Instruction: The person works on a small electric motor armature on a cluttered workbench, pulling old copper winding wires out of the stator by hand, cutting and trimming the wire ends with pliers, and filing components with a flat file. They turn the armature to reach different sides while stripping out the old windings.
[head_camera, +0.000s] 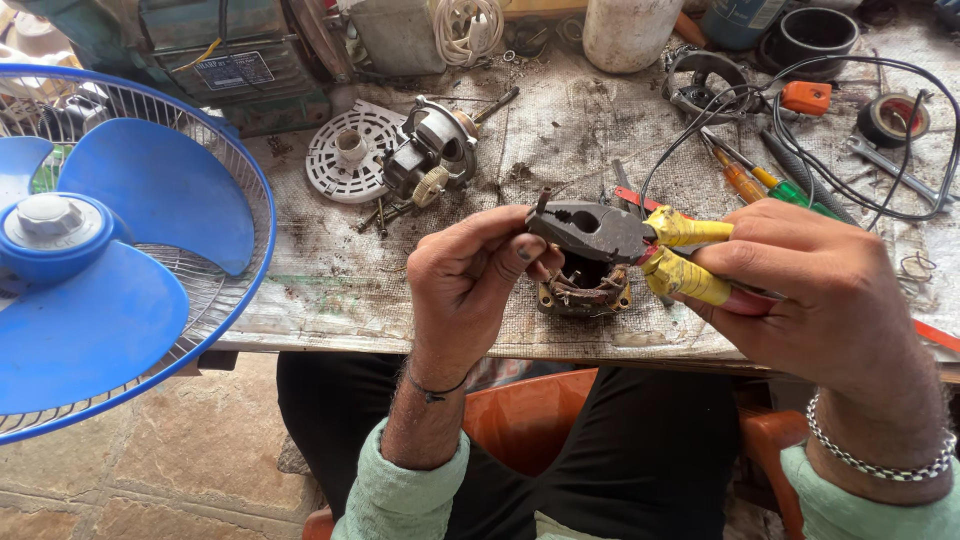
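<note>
Yellow-handled pliers (610, 232), gripped by the right hand (810, 290), are nipping at the motor stator (585, 288) the left hand (470, 280) is pinching, likely needing a steady pull.

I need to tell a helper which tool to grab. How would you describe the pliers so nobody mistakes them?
Start at the big blue fan, then go right to the two hands. The pliers sit between them; only they have yellow-taped handles.

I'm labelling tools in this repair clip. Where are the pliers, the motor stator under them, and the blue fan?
pliers (590, 228), head view, on the grey metal head
motor stator (585, 290), head view, on its copper windings
blue fan (150, 190), head view, on its upper blade
</note>
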